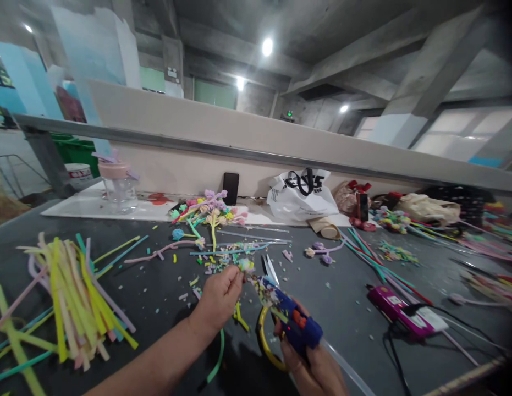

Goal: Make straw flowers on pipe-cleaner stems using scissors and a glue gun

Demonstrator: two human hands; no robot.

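My left hand (220, 294) is closed, its fingertips pinching a small pale green and yellow flower (246, 266). My right hand (307, 357) is wrapped round a blue glue gun (299, 319), whose tip, crusted with bits of foam, points at the flower. A clear glue stick (348, 367) comes out of the back of the gun. Partly under the gun lie scissors with yellow handles (264, 341), their blades (270, 269) pointing away from me. Small coloured scraps lie around both hands.
Foam strips (80, 297) are piled at the left. Finished flowers (212, 209) lie at the back, near a phone (231, 188), a jar (119, 190) and a white bag (301, 195). A purple power strip (404, 312) with cables sits at the right.
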